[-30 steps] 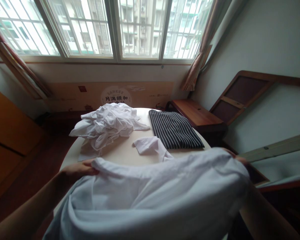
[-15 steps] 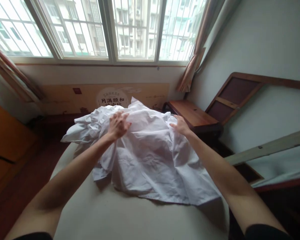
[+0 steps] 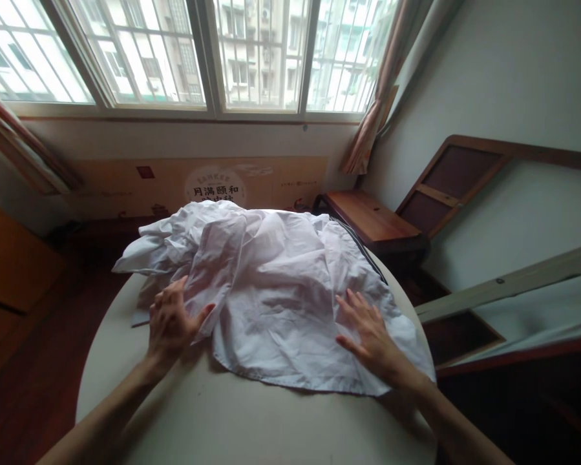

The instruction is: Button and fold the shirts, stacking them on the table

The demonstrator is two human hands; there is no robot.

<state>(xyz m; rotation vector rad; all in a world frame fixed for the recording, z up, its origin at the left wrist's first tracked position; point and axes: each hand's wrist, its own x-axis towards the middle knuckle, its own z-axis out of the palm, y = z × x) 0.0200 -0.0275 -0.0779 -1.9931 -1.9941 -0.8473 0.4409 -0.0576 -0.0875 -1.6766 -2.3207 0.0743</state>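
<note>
A wrinkled white cloth garment [image 3: 275, 290], perhaps a shirt, lies spread over the round pale table [image 3: 251, 426]. Its far left part is bunched up in a heap, while the near edge lies fairly flat in a curve. My left hand [image 3: 174, 320] is at the garment's left side, fingers spread, thumb against a fold near the lower left edge. On the right part of the cloth rests my right hand [image 3: 368, 332], palm down with the fingers apart. Dark stripes [image 3: 358, 245] run along the garment's far right side.
Beyond the table, a printed cardboard panel [image 3: 271, 184] leans under the barred window [image 3: 251, 58]. A brown wooden bench [image 3: 368, 219] stands at the back right by the wall. An orange cabinet [image 3: 13, 258] is on the left, and a pale wooden bar [image 3: 513, 281] crosses on the right.
Both hands have moved back from the garment's far part toward me, the left one also leftward. The raised far peak of the cloth has settled, and the dark stripes on the right now show.
</note>
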